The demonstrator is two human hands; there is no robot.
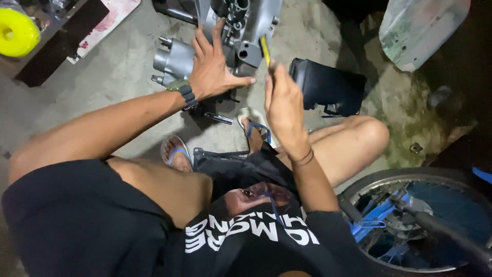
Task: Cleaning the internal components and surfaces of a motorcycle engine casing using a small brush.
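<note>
the left hand [212, 64] lies flat on the grey metal engine casing [241, 31], fingers spread apart and palm pressed to the housing, thumb pointing right toward the casing's lower corner. a dark watch [183, 91] sits on that wrist. the casing stands on the concrete floor [118, 66] just ahead of the person's feet, with a rounded cylinder part [174, 60] jutting out to its left, partly under the hand.

the right hand [283, 105] is raised just right of the casing, fingers closed together around the handle of a yellow-and-black tool [265, 50] — only the upper part of it shows above the fist, and its tip reaches up against the casing's edge (whether it actually touches the metal i cannot tell). a thin dark band circles the right wrist.

below the hands, two feet in blue-strapped sandals [177, 153] rest on the floor, with a black plastic panel [220, 161] between the knees. a black boxy part [328, 84] lies on the floor right of the tool hand. at lower right is a spoked wheel [420, 220] with a blue frame. a yellow round object [16, 32] sits at upper left on a dark shelf, and a pale translucent cover [420, 28] leans at upper right.
</note>
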